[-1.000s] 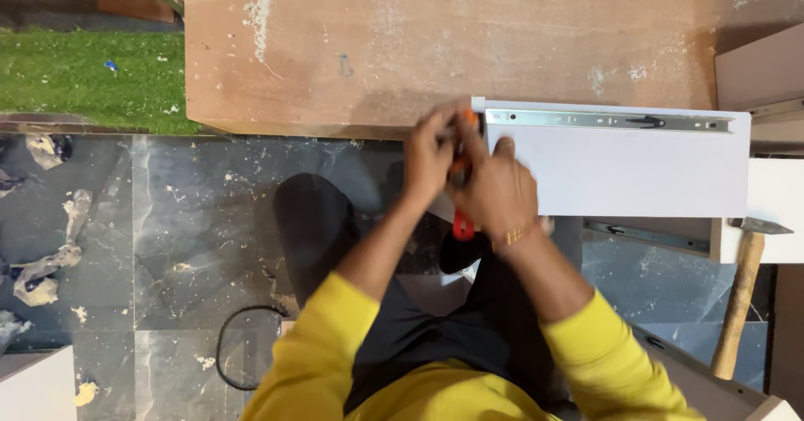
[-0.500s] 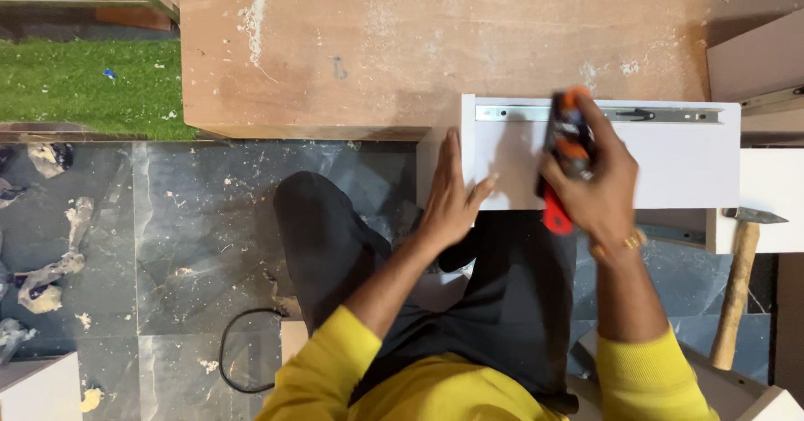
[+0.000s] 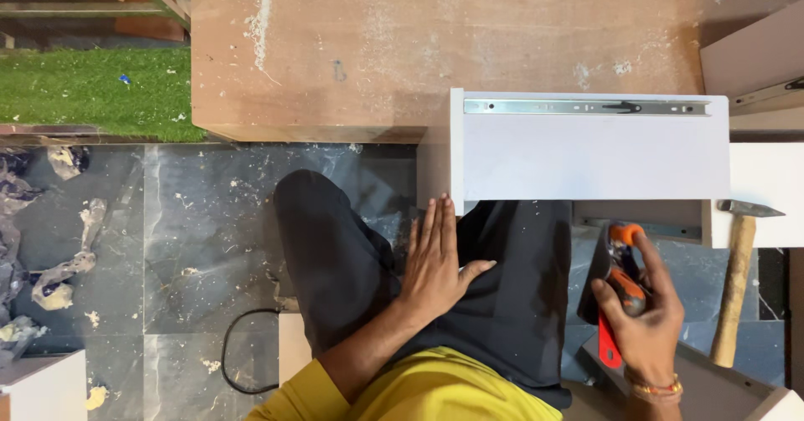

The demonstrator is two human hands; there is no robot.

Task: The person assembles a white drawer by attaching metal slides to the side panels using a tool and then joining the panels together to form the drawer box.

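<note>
A white drawer side panel (image 3: 590, 157) with a metal slide rail (image 3: 586, 107) along its top lies over the edge of a brown wooden board (image 3: 435, 44). My left hand (image 3: 437, 260) is flat and spread, its fingertips touching the panel's lower left corner, the palm over my dark trousers. My right hand (image 3: 641, 316) is lower right, below the panel, gripping a red, orange and black power drill (image 3: 618, 291).
A wooden-handled hammer (image 3: 737, 278) lies at the right on a white panel. Further white panels sit at the right edge and bottom left. The dark tiled floor carries debris and a black cable (image 3: 239, 350). Green turf (image 3: 84, 90) is upper left.
My right hand has carried the drill from the rail down and right, off the panel. My left hand has slid down to the panel's lower left corner.
</note>
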